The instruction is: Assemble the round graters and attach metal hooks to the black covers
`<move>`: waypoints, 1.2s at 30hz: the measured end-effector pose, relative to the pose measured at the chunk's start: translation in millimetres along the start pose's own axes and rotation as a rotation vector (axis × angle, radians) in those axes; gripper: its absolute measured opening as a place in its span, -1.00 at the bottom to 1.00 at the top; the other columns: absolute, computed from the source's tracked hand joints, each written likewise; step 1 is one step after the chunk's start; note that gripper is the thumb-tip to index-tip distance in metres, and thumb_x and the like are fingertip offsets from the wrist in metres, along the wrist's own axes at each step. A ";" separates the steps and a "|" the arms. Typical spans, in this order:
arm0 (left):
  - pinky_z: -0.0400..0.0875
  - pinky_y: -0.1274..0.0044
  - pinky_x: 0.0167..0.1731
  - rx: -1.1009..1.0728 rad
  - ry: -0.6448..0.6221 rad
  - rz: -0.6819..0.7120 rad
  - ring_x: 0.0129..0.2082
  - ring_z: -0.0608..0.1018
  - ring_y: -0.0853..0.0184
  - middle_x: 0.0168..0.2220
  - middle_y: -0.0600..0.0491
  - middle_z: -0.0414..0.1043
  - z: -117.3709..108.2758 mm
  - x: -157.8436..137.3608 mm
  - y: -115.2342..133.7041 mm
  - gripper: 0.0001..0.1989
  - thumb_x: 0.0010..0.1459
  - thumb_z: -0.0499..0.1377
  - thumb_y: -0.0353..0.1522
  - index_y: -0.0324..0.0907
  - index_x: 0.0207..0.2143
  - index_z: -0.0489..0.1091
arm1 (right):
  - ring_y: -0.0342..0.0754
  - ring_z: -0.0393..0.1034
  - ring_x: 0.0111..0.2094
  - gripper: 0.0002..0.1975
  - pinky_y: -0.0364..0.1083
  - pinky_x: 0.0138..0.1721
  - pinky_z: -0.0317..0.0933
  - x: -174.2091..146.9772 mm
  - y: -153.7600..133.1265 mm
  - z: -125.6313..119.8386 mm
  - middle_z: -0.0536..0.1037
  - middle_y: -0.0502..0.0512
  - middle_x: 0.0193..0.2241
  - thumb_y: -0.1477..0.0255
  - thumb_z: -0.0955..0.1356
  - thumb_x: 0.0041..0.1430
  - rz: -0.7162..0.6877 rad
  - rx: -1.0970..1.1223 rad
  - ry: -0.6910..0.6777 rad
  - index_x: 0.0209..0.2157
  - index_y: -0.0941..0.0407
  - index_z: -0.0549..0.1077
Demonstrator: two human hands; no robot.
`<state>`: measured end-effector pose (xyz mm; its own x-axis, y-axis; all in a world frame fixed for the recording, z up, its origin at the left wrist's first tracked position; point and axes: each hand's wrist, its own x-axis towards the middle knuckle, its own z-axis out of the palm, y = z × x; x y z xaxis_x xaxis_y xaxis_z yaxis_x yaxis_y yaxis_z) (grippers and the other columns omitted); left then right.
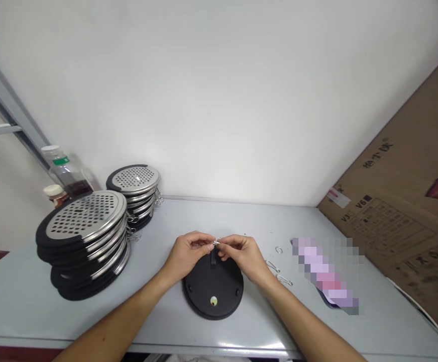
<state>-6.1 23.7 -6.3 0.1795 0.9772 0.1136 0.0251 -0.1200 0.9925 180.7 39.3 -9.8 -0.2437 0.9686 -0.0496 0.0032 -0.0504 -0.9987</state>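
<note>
So both hands are in close, fingertips nearly meeting. The left hand [193, 251] has thumb and forefinger pinched on a small shiny metal piece [216, 243], and the right hand [241, 254] is pinching it from the other side. Too tiny to tell if it's one part or two.

Just below both hands lies a round flat black disc [213, 282], with a short black strap [213, 259] running up toward the fingertips and a little round green-and-yellow sticker [214, 301] on its near part.

Right beside the right hand, on the grey tabletop [256, 327], there's a thin silver wire ring [276, 249] plus a couple of long silver wire loops [285, 279]. Further right of that hand sits something pixelated in purple and pink [322, 274], then a big brown cardboard box [388, 216].

Well left of the left hand: two stacks of round black-rimmed silver perforated discs [87, 216].
</note>
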 end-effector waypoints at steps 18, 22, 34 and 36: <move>0.42 0.55 -0.24 0.084 0.002 -0.010 -0.31 0.52 0.37 -0.35 0.09 0.47 3.3 -0.3 -2.1 -0.87 0.12 0.27 -0.34 -0.19 -0.27 0.46 | -0.11 0.49 -0.48 -0.68 -0.12 -0.38 0.40 -0.8 1.3 3.7 0.60 0.06 -0.53 0.25 0.56 -0.15 0.073 0.178 -0.053 -0.40 0.19 0.60; 0.43 0.55 -0.24 0.086 -0.007 -0.012 -0.29 0.52 0.36 -0.33 0.07 0.48 3.4 -1.0 0.3 -0.85 0.13 0.26 -0.33 -0.19 -0.24 0.47 | -0.12 0.49 -0.47 -0.69 -0.12 -0.36 0.40 -1.6 -0.2 4.0 0.60 0.04 -0.52 0.28 0.58 -0.19 0.080 0.240 -0.047 -0.41 0.18 0.60; 0.45 0.50 -0.24 0.044 -0.101 -0.011 -0.28 0.53 0.30 -0.27 -0.03 0.51 3.6 -4.4 7.3 -0.78 0.14 0.24 -0.33 -0.21 -0.17 0.56 | -0.14 0.49 -0.40 -0.66 -0.17 -0.33 0.39 -8.5 -7.2 -7.9 0.60 0.11 -0.38 0.31 0.57 -0.11 0.255 0.307 -0.283 -0.28 0.19 0.62; 0.42 0.53 -0.29 0.028 -0.128 -0.024 -0.36 0.50 0.35 -0.35 0.01 0.49 1.8 -4.0 9.5 -0.77 0.14 0.24 -0.34 -0.22 -0.15 0.55 | -0.14 0.50 -0.38 -0.67 -0.18 -0.35 0.39 -8.8 -8.0 -8.3 0.60 0.11 -0.38 0.31 0.56 -0.08 0.257 0.292 -0.289 -0.27 0.19 0.61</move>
<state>-4.8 18.3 2.6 0.3023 0.9497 0.0813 0.0579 -0.1035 0.9929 190.9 33.2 -1.4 -0.5305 0.8104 -0.2487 -0.1634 -0.3857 -0.9080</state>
